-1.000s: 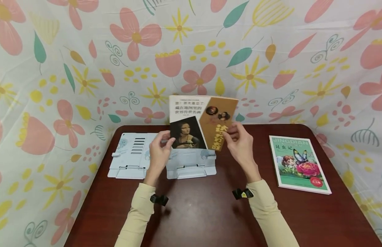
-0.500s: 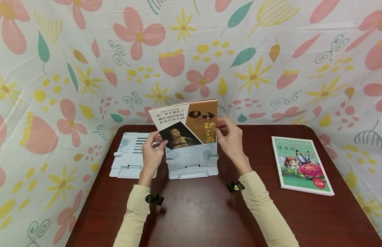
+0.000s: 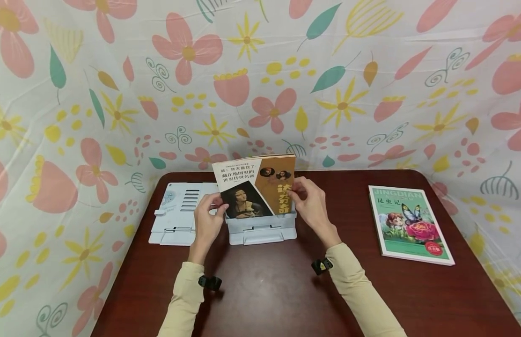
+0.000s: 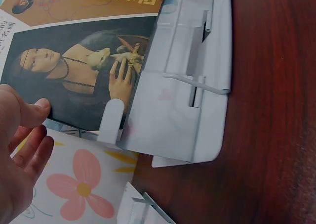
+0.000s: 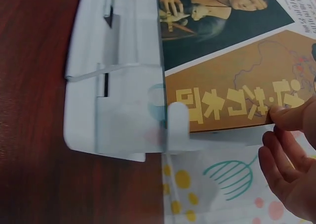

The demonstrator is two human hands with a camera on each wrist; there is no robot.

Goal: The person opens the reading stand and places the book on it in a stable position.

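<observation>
A book [image 3: 260, 185] with a portrait and an orange-brown panel on its cover leans back on a light blue book stand [image 3: 262, 234]. My left hand [image 3: 207, 222] pinches the book's left edge, thumb on the cover. On the opposite edge my right hand [image 3: 311, 206] pinches it the same way, thumb by the yellow lettering. In the left wrist view, the book's lower edge lies behind a rounded holding tab [image 4: 111, 121] of the stand. Another such tab [image 5: 178, 126] overlaps the lower corner in the right wrist view. The stand's back plate is mostly hidden behind the book.
A second light blue book stand [image 3: 180, 210] stands just left, partly behind my left hand. A green book [image 3: 407, 224] with a butterfly and a flower lies at the right of the dark red table [image 3: 260, 290]. A flowered curtain [image 3: 273, 70] hangs behind the table.
Both hands have brought the book left and then down onto the middle stand; its lower edge now sits at the stand's tabs. Both hands still hold its sides.
</observation>
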